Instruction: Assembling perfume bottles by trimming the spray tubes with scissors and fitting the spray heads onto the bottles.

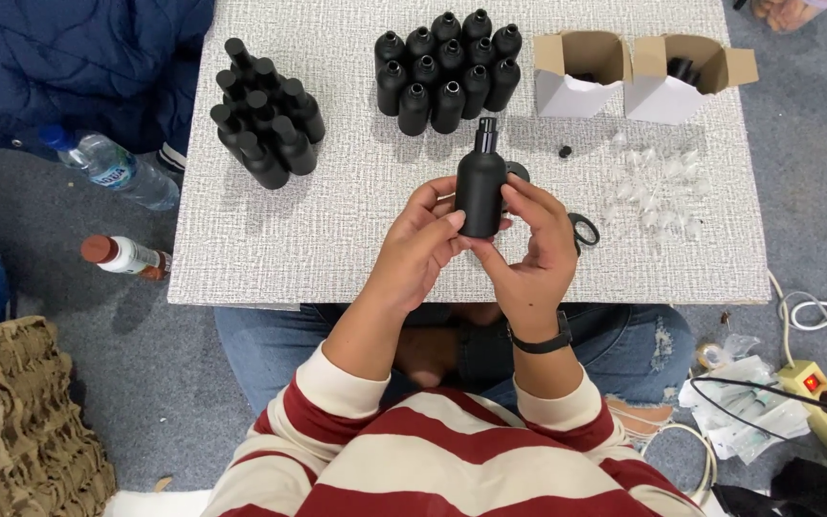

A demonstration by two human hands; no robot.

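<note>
Head view: left hand (420, 251) and right hand (531, 251) together hold a matte black spray bottle (480, 190) upright above the near middle of the white textured tabletop (337, 220). Left fingers curl around the bottle's lower body, thumb pressed on its front. Right fingers are wrapped against its right side and base. A black wristwatch (541, 341) sits on the right wrist. Behind the bottle stand a cluster of uncapped black bottles (447, 69) and, to the left, a cluster of capped bottles (262, 115). Two open cardboard boxes (643, 72) stand at far right, clear plastic caps (653, 187) lying before them.
</note>
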